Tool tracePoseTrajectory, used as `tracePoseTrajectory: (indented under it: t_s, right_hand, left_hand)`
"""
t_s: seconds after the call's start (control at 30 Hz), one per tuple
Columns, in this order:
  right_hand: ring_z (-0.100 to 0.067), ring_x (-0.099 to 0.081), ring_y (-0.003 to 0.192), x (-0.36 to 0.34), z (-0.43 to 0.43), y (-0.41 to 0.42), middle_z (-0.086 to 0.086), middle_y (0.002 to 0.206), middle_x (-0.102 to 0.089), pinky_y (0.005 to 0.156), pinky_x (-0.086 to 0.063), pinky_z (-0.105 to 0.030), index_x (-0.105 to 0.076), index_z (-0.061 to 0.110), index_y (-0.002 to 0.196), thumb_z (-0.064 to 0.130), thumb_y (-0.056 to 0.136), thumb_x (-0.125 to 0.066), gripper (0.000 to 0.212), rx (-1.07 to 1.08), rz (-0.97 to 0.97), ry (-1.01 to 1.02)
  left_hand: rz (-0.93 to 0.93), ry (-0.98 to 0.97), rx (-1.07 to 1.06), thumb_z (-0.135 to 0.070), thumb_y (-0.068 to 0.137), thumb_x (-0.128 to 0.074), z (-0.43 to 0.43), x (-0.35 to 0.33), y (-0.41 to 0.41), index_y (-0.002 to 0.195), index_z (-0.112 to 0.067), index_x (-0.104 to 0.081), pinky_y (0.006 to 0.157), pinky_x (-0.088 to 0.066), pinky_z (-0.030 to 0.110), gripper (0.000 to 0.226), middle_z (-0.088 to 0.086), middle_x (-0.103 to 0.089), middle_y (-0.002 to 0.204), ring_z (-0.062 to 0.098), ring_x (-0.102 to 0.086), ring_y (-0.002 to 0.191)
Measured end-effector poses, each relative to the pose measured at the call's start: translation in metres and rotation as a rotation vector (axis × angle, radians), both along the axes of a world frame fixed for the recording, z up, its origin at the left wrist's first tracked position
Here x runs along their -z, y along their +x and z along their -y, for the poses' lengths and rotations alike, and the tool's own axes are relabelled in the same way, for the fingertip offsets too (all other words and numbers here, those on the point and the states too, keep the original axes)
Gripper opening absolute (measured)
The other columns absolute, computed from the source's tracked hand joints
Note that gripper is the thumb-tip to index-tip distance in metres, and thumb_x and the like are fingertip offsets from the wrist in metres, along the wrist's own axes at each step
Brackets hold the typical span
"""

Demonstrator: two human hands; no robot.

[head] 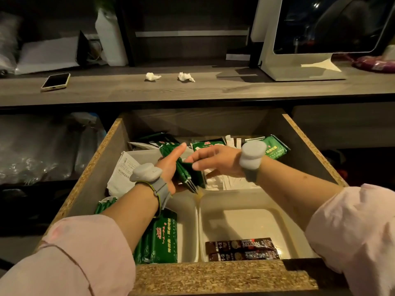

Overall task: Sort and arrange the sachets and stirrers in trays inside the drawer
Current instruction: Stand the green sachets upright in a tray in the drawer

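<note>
Over the middle of the open drawer [102,146], my left hand [171,165] grips a stack of green sachets [187,174] on edge. My right hand [213,160] pinches the same stack from the right with its fingertips. Below them lie two white trays: the left tray [188,231] holds a pile of green sachets [160,238], and the right tray [245,221] holds two dark brown coffee sticks [242,249] at its front. A far tray holds white paper-wrapped stirrers [226,182]. More green sachets [274,147] lie at the drawer's back.
A white paper packet [124,171] leans at the drawer's left. On the counter above lie a phone [56,81], two crumpled tissues [186,77] and a monitor stand [303,67]. Clear plastic bags [38,150] fill the shelf at left.
</note>
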State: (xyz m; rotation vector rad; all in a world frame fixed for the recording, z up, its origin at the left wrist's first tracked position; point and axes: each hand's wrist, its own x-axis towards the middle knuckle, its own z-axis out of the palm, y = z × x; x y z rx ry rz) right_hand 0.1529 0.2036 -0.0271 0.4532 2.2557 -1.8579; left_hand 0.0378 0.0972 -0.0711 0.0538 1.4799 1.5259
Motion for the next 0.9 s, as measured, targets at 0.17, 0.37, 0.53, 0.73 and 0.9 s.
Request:
tracePoseTrajectory:
  t_s: [0.17, 0.37, 0.53, 0.73, 0.9]
  right_hand:
    - [-0.029, -0.064, 0.088, 0.007, -0.06, 0.005, -0.01, 0.099, -0.07, 0.074, -0.049, -0.034, -0.065, 0.006, 0.102, 0.021, 0.089, -0.054, 0.023, 0.46, 0.29, 0.711]
    - [-0.038, -0.042, 0.124, 0.027, -0.086, 0.03, -0.017, 0.132, -0.045, 0.102, -0.041, -0.046, -0.053, 0.012, 0.124, 0.028, 0.086, -0.058, 0.042, 0.374, 0.616, 1.194]
    - [-0.037, -0.04, 0.126, 0.036, -0.08, 0.022, -0.017, 0.134, -0.039, 0.102, -0.041, -0.048, -0.048, 0.007, 0.13, 0.018, 0.094, -0.044, 0.038, 0.456, 0.606, 1.218]
    - [-0.036, -0.054, 0.116, 0.003, -0.065, 0.021, -0.017, 0.127, -0.054, 0.091, -0.047, -0.042, -0.059, 0.006, 0.121, 0.011, 0.092, -0.043, 0.033, 0.423, 0.56, 1.284]
    - [-0.026, -0.058, 0.086, -0.042, -0.025, 0.008, -0.003, 0.097, -0.062, 0.075, -0.049, -0.033, -0.058, 0.017, 0.107, 0.025, 0.086, -0.06, 0.023, 0.567, 0.095, 1.063]
  left_hand:
    - [-0.056, -0.036, -0.069, -0.041, 0.069, -0.07, 0.001, -0.002, 0.0, 0.118, -0.016, -0.056, 0.057, -0.054, 0.037, 0.057, 0.01, -0.061, 0.09, 0.026, -0.061, 0.068]
    - [-0.098, -0.031, -0.047, -0.035, 0.076, -0.07, -0.002, -0.001, 0.006, 0.13, -0.011, -0.052, 0.058, -0.057, 0.038, 0.061, 0.016, -0.061, 0.096, 0.025, -0.064, 0.065]
    - [-0.078, -0.023, -0.045, -0.032, 0.078, -0.069, 0.001, -0.001, 0.005, 0.128, -0.012, -0.053, 0.063, -0.058, 0.039, 0.056, 0.015, -0.061, 0.098, 0.025, -0.065, 0.07]
    - [-0.044, -0.042, -0.019, -0.035, 0.079, -0.065, 0.0, 0.0, 0.003, 0.122, -0.005, -0.058, 0.065, -0.055, 0.038, 0.053, 0.014, -0.062, 0.084, 0.027, -0.063, 0.072]
    - [0.059, 0.027, 0.018, -0.05, 0.083, -0.058, 0.003, -0.006, -0.005, 0.096, -0.008, -0.064, 0.074, -0.053, 0.041, 0.044, 0.012, -0.064, 0.077, 0.029, -0.062, 0.074]
